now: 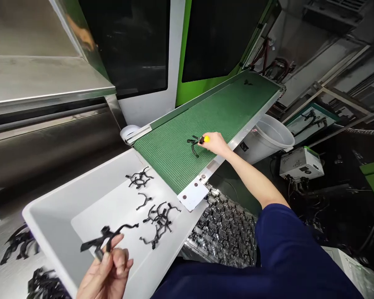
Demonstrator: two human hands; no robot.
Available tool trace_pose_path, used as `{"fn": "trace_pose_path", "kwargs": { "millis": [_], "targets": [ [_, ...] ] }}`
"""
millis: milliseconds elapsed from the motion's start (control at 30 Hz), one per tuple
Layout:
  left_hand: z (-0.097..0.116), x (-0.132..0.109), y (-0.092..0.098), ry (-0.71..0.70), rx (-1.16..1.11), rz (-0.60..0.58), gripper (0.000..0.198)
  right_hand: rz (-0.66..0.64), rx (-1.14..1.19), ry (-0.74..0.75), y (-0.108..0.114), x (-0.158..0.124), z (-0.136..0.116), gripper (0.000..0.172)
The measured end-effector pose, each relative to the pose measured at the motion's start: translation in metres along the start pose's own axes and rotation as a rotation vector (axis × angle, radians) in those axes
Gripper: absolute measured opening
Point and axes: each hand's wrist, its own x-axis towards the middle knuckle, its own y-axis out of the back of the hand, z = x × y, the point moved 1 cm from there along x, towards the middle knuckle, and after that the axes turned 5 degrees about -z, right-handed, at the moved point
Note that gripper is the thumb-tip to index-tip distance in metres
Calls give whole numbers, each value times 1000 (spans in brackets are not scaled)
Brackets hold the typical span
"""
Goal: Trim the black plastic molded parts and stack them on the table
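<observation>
We pinch 1 black plastic moulded part [107, 236] in our left hand [107, 270], above the white tray [46, 216].

It looks light and stiff, with thin branching arms that may snap, so the thick central stem seems the place to hold. Our right hand [215, 143], closed on a small yellow-tipped item [206, 139], sits just beside another black part [192, 145] on the green mesh conveyor belt [171, 166].

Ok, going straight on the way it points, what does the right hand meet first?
The black molded plastic part on the green conveyor belt, almost at the right hand, though depth is unclear.
</observation>
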Motion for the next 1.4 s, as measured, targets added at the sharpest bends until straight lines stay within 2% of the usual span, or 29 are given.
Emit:
{"fn": "trace_pose_path", "kwargs": {
  "millis": [67,133,200,267,367,500,600,667,733,867,967,1067,1267,1400],
  "targets": [
    [-3,-3,-6,-33,-51,-36,54,-93,183,58,-13,-30,-28,22],
    [-9,-5,-13,-26,-42,-123,46,-246,443,116,-35,-63,-58,24],
    [-14,-6,-16,-41,11,-188,49,-397,648,151,-61,-96,-85,26],
    [-19,-6,-14,-46,62,-269,53,-459,694,176,-86,-123,-105,27],
    [-25,-9,-3,-68,78,-334,54,-360,625,206,-117,-152,-127,20],
    [-28,-19,19,-51,4,-314,56,-188,517,256,-143,-176,-148,10],
    [-26,-23,33,-24,-56,-259,56,-127,576,308,-153,-187,-161,6],
    [-24,-25,41,-26,-89,-219,56,-163,705,329,-157,-191,-166,10],
    [-23,-27,47,-56,-98,-178,56,-293,888,276,-161,-192,-169,21],
    [-27,-32,60,-156,-34,-88,50,-593,1288,24,-167,-192,-171,35],
    [-34,-35,68,-229,22,-48,44,-749,1414,-91,-168,-196,-176,39],
    [-39,-36,73,-269,65,-36,36,-863,1457,-132,-169,-203,-185,39],
    [-42,-35,78,-194,54,-37,36,-858,1420,-126,-176,-213,-195,44],
    [-40,-34,78,-81,-26,-66,39,-832,1378,-64,-179,-214,-193,44]
  ]
}}
